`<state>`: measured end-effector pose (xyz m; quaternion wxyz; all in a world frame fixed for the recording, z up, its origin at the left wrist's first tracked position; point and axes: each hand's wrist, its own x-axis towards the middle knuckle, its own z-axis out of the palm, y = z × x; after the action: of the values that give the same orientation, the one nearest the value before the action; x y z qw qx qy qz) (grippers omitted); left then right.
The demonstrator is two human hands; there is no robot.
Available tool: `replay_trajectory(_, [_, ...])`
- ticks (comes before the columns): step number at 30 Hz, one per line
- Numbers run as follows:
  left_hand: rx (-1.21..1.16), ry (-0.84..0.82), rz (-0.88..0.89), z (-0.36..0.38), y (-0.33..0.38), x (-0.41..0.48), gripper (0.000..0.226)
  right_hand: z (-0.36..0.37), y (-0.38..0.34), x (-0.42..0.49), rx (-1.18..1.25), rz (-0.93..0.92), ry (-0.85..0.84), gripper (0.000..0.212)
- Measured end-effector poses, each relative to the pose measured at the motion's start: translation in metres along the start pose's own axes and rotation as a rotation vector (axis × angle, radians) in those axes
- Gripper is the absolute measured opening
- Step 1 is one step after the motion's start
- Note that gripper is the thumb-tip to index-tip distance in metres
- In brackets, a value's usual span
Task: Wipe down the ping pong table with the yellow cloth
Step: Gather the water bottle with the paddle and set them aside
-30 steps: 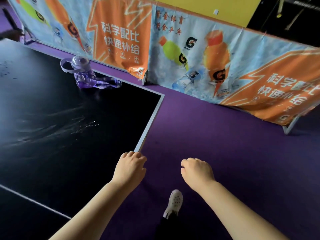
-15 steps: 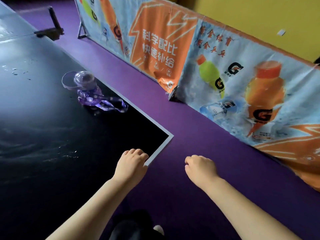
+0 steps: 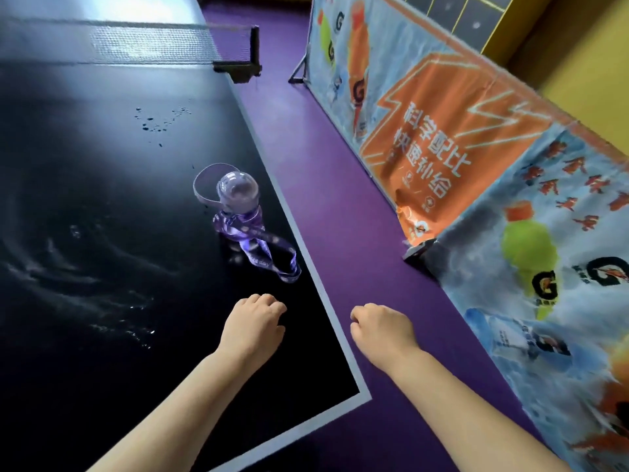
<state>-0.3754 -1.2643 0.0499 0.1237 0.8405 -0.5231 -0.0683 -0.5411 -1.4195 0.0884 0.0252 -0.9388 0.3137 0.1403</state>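
Note:
The black ping pong table (image 3: 102, 335) fills the left side, with wet streaks and droplets on its surface and a pale border along its right edge. No yellow cloth is in view. My left hand (image 3: 253, 325) hovers over the table near its right edge, fingers loosely curled, holding nothing. Over the purple floor just right of the table edge is my right hand (image 3: 381, 330), also loosely curled and empty.
A purple water bottle (image 3: 238, 206) with a strap stands on the table just beyond my left hand. The net (image 3: 136, 42) and its post cross the far end. A printed barrier (image 3: 476, 148) lines the right side beyond a strip of purple floor (image 3: 340, 199).
The view has swung left and forward along the table. The bottle now lies closer ahead, and my left hand has moved from the table's corner to over its surface.

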Motion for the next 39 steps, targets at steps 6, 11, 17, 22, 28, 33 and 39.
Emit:
replay_trajectory(6, [0.005, 0.08, -0.188, -0.012, -0.019, 0.024, 0.039, -0.031, -0.006, 0.084, 0.037, -0.191, 0.034, 0.026])
replay_trajectory(11, [0.019, 0.117, -0.351, -0.014, -0.037, 0.038, 0.037, -0.05, -0.029, 0.158, 0.054, -0.364, 0.093, 0.025])
replay_trajectory(17, [0.074, 0.073, -0.525, 0.0, -0.038, 0.071, 0.027, -0.077, -0.062, 0.24, 0.116, -0.646, 0.183, 0.027])
replay_trajectory(22, [0.093, 0.015, -0.629, 0.021, -0.029, 0.112, 0.028, -0.093, -0.073, 0.296, 0.176, -0.873, 0.234, 0.048])
replay_trajectory(28, [-0.029, -0.049, -0.727, 0.046, -0.019, 0.152, 0.033, -0.093, -0.085, 0.339, 0.153, -1.017, 0.153, 0.067])
replay_trajectory(33, [-0.036, -0.239, -0.777, 0.059, -0.019, 0.157, 0.054, -0.09, -0.108, 0.359, 0.062, -1.077, 0.094, 0.078])
replay_trajectory(39, [-0.02, -0.213, -0.745, 0.084, -0.016, 0.149, 0.043, -0.088, -0.131, 0.371, -0.141, -1.131, 0.162, 0.084])
